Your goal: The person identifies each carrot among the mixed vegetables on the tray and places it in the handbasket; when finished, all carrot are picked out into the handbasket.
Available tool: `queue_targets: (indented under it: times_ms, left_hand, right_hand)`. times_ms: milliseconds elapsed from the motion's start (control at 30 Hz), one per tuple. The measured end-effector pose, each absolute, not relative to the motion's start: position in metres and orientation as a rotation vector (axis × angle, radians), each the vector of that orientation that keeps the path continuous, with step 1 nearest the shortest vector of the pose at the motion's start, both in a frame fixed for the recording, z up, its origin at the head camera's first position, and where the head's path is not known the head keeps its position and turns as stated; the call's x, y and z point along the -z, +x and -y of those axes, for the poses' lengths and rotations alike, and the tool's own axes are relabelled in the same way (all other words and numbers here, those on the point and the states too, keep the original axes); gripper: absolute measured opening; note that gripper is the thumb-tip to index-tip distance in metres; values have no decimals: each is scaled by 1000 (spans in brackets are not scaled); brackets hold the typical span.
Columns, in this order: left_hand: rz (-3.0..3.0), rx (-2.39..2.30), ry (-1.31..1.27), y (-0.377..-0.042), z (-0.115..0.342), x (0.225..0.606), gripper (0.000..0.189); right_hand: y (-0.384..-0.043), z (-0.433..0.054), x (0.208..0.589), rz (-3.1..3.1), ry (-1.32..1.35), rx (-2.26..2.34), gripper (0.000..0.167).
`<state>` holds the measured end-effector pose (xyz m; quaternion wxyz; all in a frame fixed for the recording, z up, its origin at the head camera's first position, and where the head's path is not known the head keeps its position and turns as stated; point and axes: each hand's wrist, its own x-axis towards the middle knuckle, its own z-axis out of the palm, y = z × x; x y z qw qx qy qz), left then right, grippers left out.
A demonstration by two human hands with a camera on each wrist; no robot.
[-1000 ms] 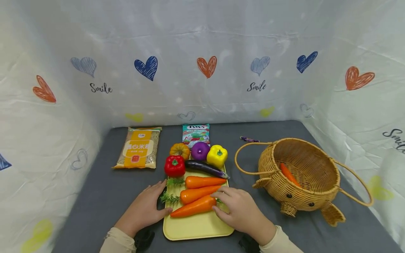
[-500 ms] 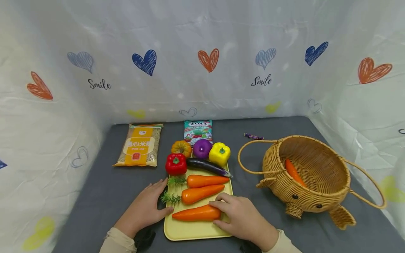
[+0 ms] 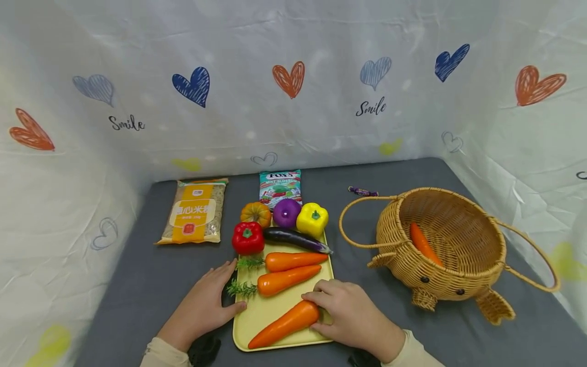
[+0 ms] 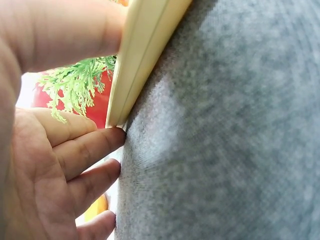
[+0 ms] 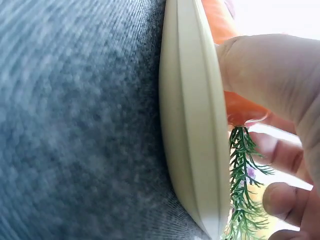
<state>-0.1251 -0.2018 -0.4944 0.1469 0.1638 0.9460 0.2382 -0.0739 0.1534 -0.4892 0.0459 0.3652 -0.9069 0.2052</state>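
My right hand [image 3: 353, 313] pinches an orange toy carrot [image 3: 284, 324] by its thick end, over the near part of a yellow tray [image 3: 257, 316]. The carrot's tip points toward the tray's near-left corner. In the right wrist view its green leaves [image 5: 242, 170] hang beside the fingers. My left hand [image 3: 204, 300], fingers straight, rests at the tray's left rim; the left wrist view shows its thumb and fingers along the tray's side [image 4: 140, 55]. Farther up the tray lie two more carrots [image 3: 288, 281], an eggplant [image 3: 295, 238] and a red bell pepper [image 3: 248, 238].
A yellow bell pepper [image 3: 312, 220], purple onion [image 3: 287, 213] and small pumpkin [image 3: 256, 214] sit at the tray's far end. Behind them lies a candy bag [image 3: 280, 187]. A grain bag [image 3: 192, 211] is at left; a wrapped candy [image 3: 363, 191] and wicker basket [image 3: 390, 234] holding a carrot [image 3: 425, 244] are at right.
The nearest carrot has moved toward the tray's near edge in my right hand, away from the other two, and its tip has swung nearer to me. My left hand stays at the tray's left rim.
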Motion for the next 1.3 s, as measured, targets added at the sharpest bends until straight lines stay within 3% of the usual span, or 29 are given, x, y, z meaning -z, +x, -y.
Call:
queue_targets:
  times_ms: [833,1167,1300]
  left_hand:
    - [-2721,-744,506,-121,202,493,107]
    - [-2721,-726,501,-121,201,495,105]
    - [-2725,-722,490,-120,201,492,105]
  right_hand:
    - [-71,-157,479,2572,1230,-619,41]
    - [-57,-185,446,2476,1070,-598,47]
    - [-57,-200,430,2430,1021,-539,43]
